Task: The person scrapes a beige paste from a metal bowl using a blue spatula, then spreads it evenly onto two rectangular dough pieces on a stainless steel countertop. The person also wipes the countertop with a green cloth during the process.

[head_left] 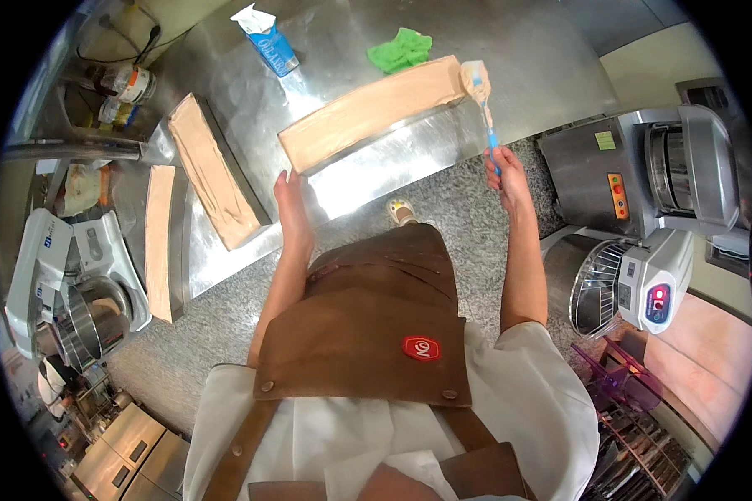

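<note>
My right hand is wrapped around the blue handle of a spatula, whose head is thickly coated in beige cream. The spatula head is at the right end of a long metal pan filled level with the same cream. Beside that pan's near left corner is my left hand, its fingers stretched out and seeming to touch the end wall. Further left lies a second filled pan, its cream surface rippled. A third, smoother pan sits at the table's left edge.
On the steel table are a blue and white carton and a green cloth. A stand mixer is at the left. On the right stand a large steel machine and a floor mixer with a wire guard.
</note>
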Demonstrator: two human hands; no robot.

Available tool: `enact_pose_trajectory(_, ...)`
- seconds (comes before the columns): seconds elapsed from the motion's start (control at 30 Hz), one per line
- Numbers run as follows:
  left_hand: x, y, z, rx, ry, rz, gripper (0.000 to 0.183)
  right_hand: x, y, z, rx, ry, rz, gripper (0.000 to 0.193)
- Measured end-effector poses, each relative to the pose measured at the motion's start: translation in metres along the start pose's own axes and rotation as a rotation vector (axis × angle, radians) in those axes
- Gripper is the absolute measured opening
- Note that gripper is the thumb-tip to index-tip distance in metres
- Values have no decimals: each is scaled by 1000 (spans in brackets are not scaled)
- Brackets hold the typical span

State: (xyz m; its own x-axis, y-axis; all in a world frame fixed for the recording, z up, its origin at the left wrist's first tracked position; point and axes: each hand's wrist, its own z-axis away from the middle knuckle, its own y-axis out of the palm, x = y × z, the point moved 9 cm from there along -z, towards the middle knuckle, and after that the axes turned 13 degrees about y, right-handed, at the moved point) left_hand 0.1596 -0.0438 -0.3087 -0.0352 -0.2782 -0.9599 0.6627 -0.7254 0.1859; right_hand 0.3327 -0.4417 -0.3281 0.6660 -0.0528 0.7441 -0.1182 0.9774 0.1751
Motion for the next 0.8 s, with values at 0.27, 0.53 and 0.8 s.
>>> enact_pose_trajectory(0.27, 4, -5, 2, -27, 47, 9, 71, -23, -33, 54, -224, -99, -22, 32)
enact_pose_trajectory(0.53, 5, -9, 0, -3, 62, -32, 71, -43, -3, 46, -475, -342, 495, 40)
enact_pose_trajectory(0.8, 5, -10, -2, -2, 56, 41, 71, -56, 60, 87, -449, -342, 588, 37)
